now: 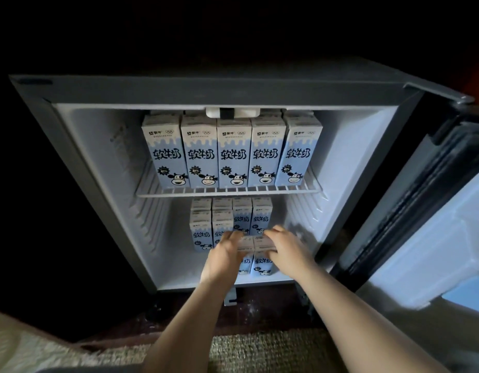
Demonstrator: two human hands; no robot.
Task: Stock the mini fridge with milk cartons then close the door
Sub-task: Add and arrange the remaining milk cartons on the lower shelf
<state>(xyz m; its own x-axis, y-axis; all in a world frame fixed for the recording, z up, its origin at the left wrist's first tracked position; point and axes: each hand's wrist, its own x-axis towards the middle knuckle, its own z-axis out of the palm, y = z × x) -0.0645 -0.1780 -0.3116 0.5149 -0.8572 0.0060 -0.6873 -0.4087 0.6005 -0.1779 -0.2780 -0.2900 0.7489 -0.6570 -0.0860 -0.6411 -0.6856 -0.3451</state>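
Milk cartons (261, 261), 2 side by side, are held at the front of the mini fridge (98, 184) floor, with the left hand (224, 255) and right hand (285, 247) fingers clamped on them. They are best pushed back squarely, clear of the door (434, 238).

The left hand (225, 254) and right hand (286, 249) partly hide the front cartons (261, 265).
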